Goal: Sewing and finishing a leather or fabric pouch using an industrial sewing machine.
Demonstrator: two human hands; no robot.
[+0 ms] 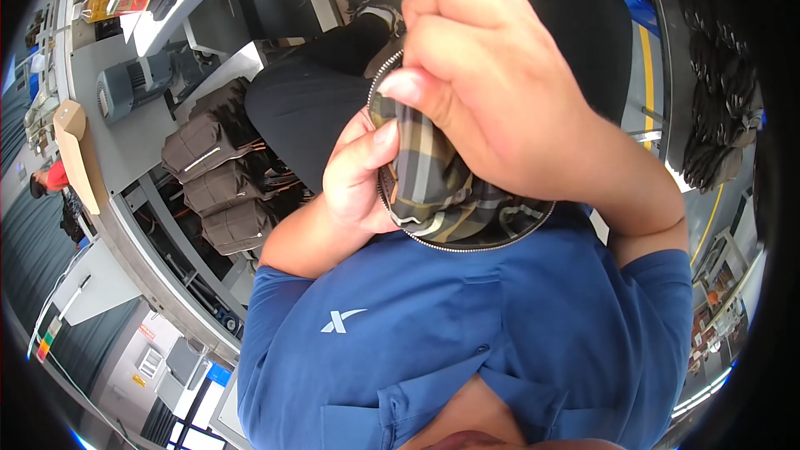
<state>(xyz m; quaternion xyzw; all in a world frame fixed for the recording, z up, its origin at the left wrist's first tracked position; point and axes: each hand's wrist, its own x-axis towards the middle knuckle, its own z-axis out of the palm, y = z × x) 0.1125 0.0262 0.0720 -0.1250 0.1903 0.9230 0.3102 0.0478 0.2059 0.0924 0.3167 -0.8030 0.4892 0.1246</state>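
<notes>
Plaid cloth [421, 171], curved toothed zipper [454, 248] — both hands [354, 173] [498, 83] gripping

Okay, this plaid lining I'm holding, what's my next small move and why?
Perhaps smooth the lining with your left hand: folds show inside the curved zipper, and that hand sits at its edge while your right hand grips higher up.

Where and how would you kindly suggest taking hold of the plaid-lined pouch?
Probably pinch the pouch by the lower curve of its zipped edge, coming from the shirt side. That rim is free of fingers there, while the left hand and right hand cover parts higher up; the plaid lining looks soft and rumpled.
</notes>
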